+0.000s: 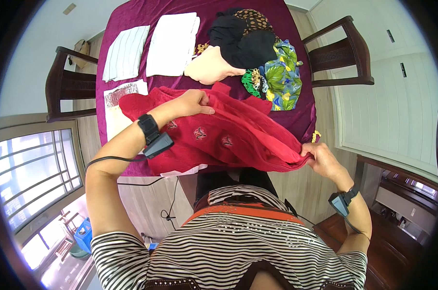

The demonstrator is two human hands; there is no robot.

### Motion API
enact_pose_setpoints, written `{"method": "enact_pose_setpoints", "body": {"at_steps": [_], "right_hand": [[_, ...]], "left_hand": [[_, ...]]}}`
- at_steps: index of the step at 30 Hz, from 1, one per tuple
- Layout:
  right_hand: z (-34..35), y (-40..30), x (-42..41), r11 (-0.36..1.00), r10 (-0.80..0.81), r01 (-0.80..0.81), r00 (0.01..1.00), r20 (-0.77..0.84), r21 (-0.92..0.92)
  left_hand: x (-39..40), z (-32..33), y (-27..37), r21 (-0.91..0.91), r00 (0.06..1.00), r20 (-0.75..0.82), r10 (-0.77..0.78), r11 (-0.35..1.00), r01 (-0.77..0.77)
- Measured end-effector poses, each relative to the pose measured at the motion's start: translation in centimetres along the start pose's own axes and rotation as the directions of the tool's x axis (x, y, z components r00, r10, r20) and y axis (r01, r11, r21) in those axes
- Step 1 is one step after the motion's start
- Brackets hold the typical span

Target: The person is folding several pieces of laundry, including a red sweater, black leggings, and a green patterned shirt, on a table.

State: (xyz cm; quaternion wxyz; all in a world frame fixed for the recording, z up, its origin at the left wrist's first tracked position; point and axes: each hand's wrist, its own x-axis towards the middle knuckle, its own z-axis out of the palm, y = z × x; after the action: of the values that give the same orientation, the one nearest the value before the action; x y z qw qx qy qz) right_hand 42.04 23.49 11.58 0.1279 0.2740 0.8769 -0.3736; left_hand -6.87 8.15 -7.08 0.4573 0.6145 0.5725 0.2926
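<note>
A red embroidered garment [211,141] is spread over the near edge of the table, with small dark-and-white motifs on its front. My left hand [193,104] pinches its upper edge near the middle. At the garment's right end, my right hand [322,157] grips a lower corner and holds it out past the table edge. The fabric sags in folds between both hands. Part of a white cloth [184,170] shows under its lower left edge. A dark device is strapped to each wrist, with a cable running from it.
The table wears a purple velvet cloth [161,7]. On it lie a striped folded cloth [126,54], a white folded cloth [173,43], a patterned cloth [124,94], a heap of black garments [248,43], a peach garment [213,67] and a leaf-print garment [284,79]. Chairs [75,81] [336,54] flank it.
</note>
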Motion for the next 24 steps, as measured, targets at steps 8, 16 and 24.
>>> {"method": "enact_pose_setpoints", "body": {"at_steps": [8,16,24], "right_hand": [[-1.3,-1.5,0.2,0.973,-0.220,0.218,0.975,-0.026,-0.078],[-4.0,-1.4,1.6,0.922,-0.386,0.387,0.918,-0.092,-0.014],[-5.6,-0.5,2.5,0.888,-0.459,0.459,0.886,-0.063,0.000]], "left_hand": [[2.7,0.7,1.8,-0.652,0.838,0.263,-0.478,0.552,0.519],[-3.2,-1.9,6.8,-0.767,0.782,0.283,-0.555,0.358,0.532],[-1.0,-0.2,13.8,-0.657,0.660,0.129,-0.740,0.434,0.616]]}}
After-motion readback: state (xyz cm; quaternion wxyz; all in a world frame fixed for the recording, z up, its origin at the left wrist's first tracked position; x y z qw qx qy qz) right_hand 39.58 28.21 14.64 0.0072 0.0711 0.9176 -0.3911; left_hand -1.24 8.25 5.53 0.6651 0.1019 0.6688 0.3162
